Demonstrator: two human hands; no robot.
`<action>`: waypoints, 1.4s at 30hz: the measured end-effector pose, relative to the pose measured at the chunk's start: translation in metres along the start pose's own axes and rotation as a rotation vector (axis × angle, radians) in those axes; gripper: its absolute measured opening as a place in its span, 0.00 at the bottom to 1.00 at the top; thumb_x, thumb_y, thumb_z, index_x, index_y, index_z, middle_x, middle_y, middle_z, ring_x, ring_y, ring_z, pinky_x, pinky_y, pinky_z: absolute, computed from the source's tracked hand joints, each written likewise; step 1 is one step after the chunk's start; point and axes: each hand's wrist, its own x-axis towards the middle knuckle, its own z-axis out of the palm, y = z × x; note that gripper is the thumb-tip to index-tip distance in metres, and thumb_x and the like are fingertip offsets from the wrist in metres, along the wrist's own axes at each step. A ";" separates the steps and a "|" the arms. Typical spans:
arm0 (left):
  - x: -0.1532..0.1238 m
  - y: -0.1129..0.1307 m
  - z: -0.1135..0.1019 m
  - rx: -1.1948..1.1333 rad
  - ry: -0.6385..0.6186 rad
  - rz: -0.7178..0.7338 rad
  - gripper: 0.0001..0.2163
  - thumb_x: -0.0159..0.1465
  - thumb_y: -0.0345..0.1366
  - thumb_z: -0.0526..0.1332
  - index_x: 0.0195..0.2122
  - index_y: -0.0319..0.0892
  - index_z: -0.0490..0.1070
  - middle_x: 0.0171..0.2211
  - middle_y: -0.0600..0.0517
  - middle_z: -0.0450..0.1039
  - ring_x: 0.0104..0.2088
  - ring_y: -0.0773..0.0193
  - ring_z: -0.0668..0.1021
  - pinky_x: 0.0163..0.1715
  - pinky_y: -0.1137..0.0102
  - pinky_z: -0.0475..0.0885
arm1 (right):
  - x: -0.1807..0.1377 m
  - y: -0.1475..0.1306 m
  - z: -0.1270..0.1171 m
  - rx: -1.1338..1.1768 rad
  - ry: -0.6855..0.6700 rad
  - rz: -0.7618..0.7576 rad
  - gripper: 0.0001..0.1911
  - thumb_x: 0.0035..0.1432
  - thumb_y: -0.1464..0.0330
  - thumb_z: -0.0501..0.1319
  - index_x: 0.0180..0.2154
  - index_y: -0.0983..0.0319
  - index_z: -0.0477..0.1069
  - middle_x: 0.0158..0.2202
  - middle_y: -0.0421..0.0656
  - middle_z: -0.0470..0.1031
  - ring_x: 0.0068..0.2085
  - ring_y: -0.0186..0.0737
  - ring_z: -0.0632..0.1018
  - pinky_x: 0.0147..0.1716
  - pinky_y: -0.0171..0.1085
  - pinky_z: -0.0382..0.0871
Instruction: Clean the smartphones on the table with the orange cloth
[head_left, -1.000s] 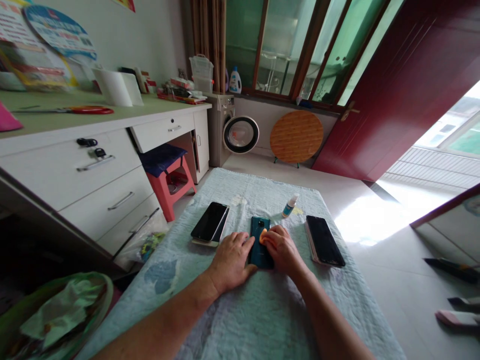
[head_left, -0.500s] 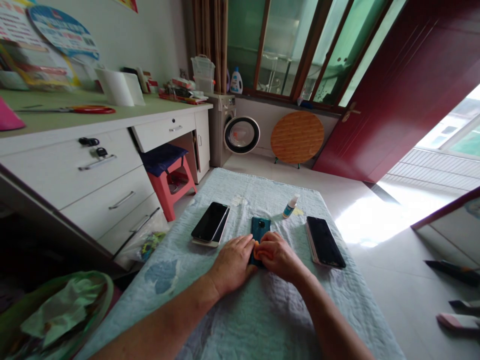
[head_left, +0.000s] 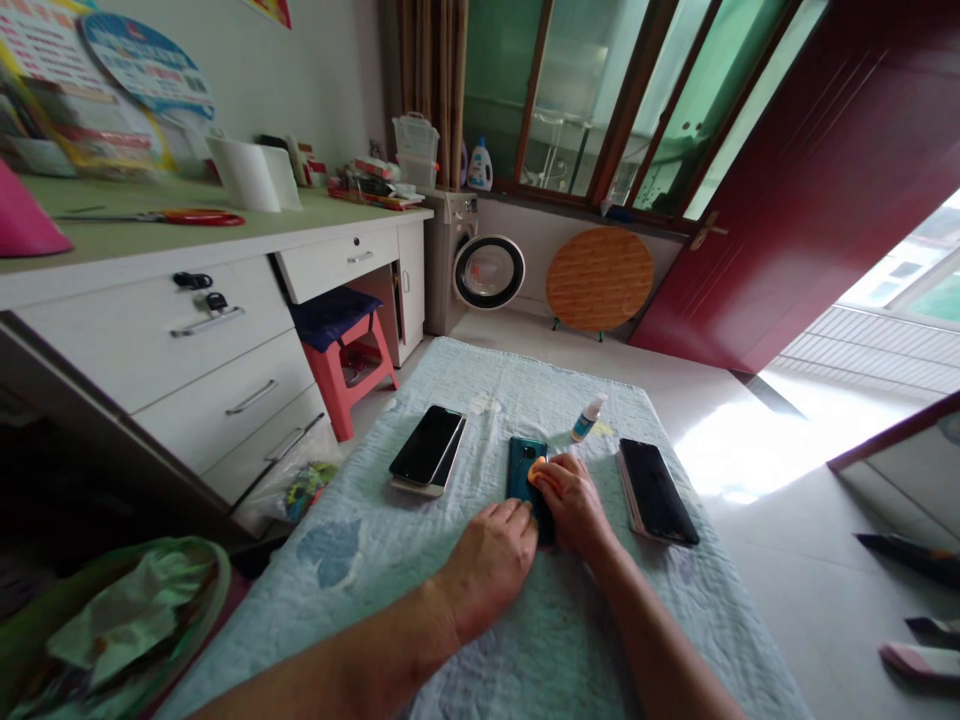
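A dark teal phone [head_left: 523, 463] lies face down in the middle of a pale green cloth [head_left: 480, 620]. My right hand [head_left: 574, 505] presses a small orange cloth [head_left: 538, 472] onto its back, fingers closed around the cloth. My left hand [head_left: 491, 565] rests flat at the phone's lower left edge, fingers together on the phone and the fabric. A stack of black-screened phones [head_left: 427, 450] lies to the left. Another such stack [head_left: 658, 478] lies to the right. A small spray bottle [head_left: 587, 417] lies just beyond the teal phone.
A white desk with drawers [head_left: 202, 340] stands at the left, a red stool [head_left: 341, 350] under it. A green bin with a bag [head_left: 112, 625] sits at the lower left. A washing machine [head_left: 480, 265], a round wooden tabletop [head_left: 598, 280] and a red door [head_left: 787, 180] stand beyond.
My right hand slid the orange cloth down the phone's back and then up again toward its top. My left hand shifted back toward me along the phone's lower edge.
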 end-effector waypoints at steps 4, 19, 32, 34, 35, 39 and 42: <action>0.000 0.008 -0.002 -0.088 -0.010 0.115 0.11 0.66 0.26 0.51 0.46 0.37 0.69 0.44 0.45 0.74 0.45 0.58 0.75 0.47 0.65 0.72 | 0.000 -0.006 -0.001 0.003 -0.058 -0.120 0.10 0.60 0.70 0.58 0.35 0.56 0.78 0.38 0.43 0.72 0.42 0.41 0.69 0.46 0.41 0.63; 0.000 0.003 -0.006 -0.145 -0.057 0.061 0.11 0.67 0.27 0.51 0.45 0.39 0.71 0.45 0.46 0.74 0.48 0.58 0.74 0.49 0.65 0.72 | 0.052 -0.015 0.010 -0.236 -0.254 -0.146 0.13 0.65 0.65 0.55 0.39 0.50 0.79 0.45 0.43 0.70 0.46 0.43 0.65 0.48 0.43 0.60; 0.000 0.002 -0.012 -0.025 -0.083 -0.053 0.08 0.63 0.24 0.54 0.34 0.38 0.72 0.34 0.46 0.75 0.36 0.57 0.76 0.34 0.65 0.73 | 0.017 -0.039 -0.010 -0.025 -0.487 -0.271 0.09 0.60 0.67 0.61 0.38 0.50 0.78 0.45 0.40 0.69 0.46 0.40 0.65 0.50 0.40 0.58; 0.000 0.003 -0.013 -0.015 -0.089 -0.049 0.08 0.62 0.23 0.55 0.35 0.38 0.72 0.34 0.46 0.75 0.36 0.57 0.76 0.34 0.65 0.73 | 0.015 -0.041 -0.010 -0.015 -0.495 -0.278 0.08 0.59 0.66 0.62 0.40 0.49 0.78 0.45 0.40 0.70 0.47 0.40 0.65 0.50 0.40 0.58; 0.000 0.004 -0.013 -0.012 -0.094 -0.048 0.08 0.62 0.23 0.55 0.35 0.38 0.72 0.34 0.45 0.75 0.36 0.57 0.76 0.34 0.65 0.73 | 0.015 -0.041 -0.008 -0.021 -0.492 -0.273 0.08 0.58 0.66 0.63 0.39 0.49 0.78 0.45 0.40 0.70 0.47 0.40 0.65 0.50 0.40 0.58; 0.001 0.004 -0.015 -0.021 -0.114 -0.048 0.08 0.63 0.23 0.53 0.35 0.39 0.71 0.34 0.47 0.74 0.34 0.57 0.76 0.33 0.65 0.73 | 0.027 -0.034 0.002 -0.097 -0.414 -0.239 0.09 0.58 0.71 0.62 0.33 0.51 0.79 0.46 0.40 0.69 0.47 0.41 0.64 0.49 0.41 0.59; 0.002 0.001 -0.015 -0.046 -0.123 -0.058 0.08 0.64 0.24 0.53 0.34 0.40 0.70 0.33 0.48 0.72 0.34 0.59 0.74 0.32 0.67 0.72 | 0.044 -0.024 0.010 -0.170 -0.329 -0.207 0.12 0.59 0.74 0.59 0.32 0.53 0.79 0.47 0.42 0.68 0.47 0.42 0.64 0.49 0.42 0.59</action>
